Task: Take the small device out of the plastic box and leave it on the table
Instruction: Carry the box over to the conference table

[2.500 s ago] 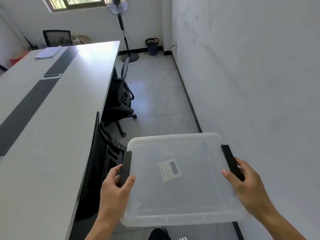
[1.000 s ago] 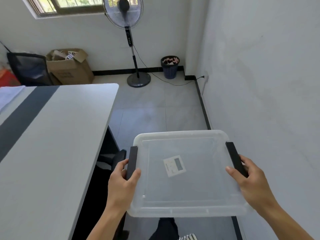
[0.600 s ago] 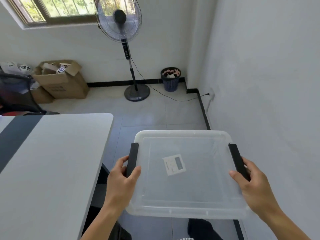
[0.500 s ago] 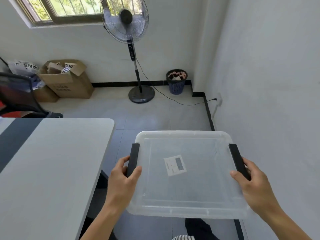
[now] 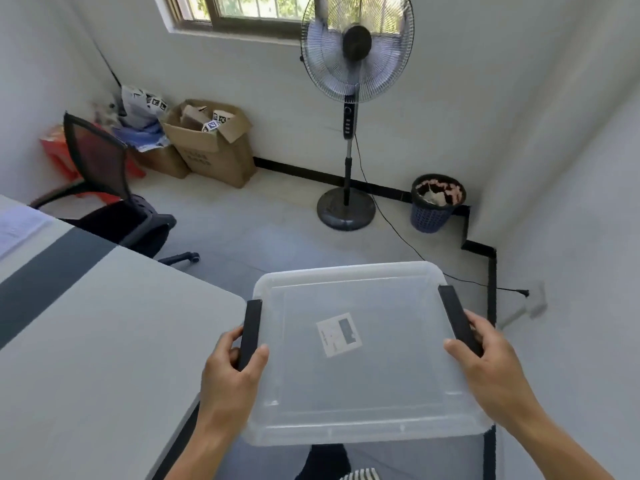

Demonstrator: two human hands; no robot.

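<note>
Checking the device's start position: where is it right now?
In the head view, the small device lies inside the closed plastic box, near its middle, carried in the air between the left hand and right hand, right of the table.

The scene is viewed from head height, steeply downward and close over the plastic box (image 5: 360, 368), facing the fan (image 5: 356, 46).

No text can be read. The white device (image 5: 339, 334) inside the plastic box (image 5: 356, 393) bears a dark panel, possibly a display, and the cardboard box (image 5: 211, 150) carries faint print, both too blurred.
</note>
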